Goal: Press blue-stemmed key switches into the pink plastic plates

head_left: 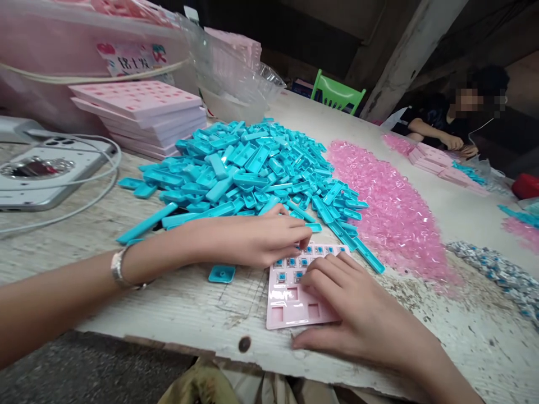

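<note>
A small pink plate with square sockets lies near the table's front edge, several of its far sockets filled with blue switches. My left hand rests fingers-down at the plate's far left corner, pinching a small teal keycap at its fingertips. My right hand lies curled on the plate's right side, fingertips pressing on it. A big heap of teal keycaps sits just behind my left hand. One loose teal keycap lies left of the plate.
A spread of pink translucent bits lies to the right, grey-blue parts beyond. Stacked pink plates, a phone with cable and plastic bags stand at back left. Another person works at the far right.
</note>
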Action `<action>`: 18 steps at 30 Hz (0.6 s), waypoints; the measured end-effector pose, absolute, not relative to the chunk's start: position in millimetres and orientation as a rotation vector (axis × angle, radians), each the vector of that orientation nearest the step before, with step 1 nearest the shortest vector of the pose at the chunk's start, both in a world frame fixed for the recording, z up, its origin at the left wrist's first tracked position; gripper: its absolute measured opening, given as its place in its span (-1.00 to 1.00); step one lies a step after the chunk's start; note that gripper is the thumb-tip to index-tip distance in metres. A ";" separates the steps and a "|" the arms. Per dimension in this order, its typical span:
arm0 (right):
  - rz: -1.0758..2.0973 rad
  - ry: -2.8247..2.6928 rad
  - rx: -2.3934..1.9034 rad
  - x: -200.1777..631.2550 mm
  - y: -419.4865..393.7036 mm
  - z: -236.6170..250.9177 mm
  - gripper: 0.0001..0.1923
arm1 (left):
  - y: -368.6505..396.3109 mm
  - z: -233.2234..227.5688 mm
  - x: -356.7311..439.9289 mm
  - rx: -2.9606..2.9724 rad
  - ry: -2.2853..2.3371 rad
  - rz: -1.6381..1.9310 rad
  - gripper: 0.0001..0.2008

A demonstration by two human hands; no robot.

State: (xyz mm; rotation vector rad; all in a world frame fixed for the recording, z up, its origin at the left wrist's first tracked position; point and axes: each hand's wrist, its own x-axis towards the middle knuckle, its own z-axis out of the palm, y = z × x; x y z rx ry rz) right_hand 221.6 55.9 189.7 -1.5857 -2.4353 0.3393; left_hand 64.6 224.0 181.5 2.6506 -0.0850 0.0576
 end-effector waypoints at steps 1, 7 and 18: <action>0.358 -2.425 -1.594 222.5 55.2 190.7 -0.57 | 224.1 180.9 64.4 2.659 -0.083 0.060 -0.91; 0.470 -2.336 -1.666 225.4 52.0 194.3 -0.62 | 224.9 178.5 64.9 2.688 -0.088 0.103 -0.89; 0.038 -2.162 -1.566 236.1 52.3 193.2 -0.51 | 225.5 176.2 69.0 2.707 -0.240 0.369 -0.38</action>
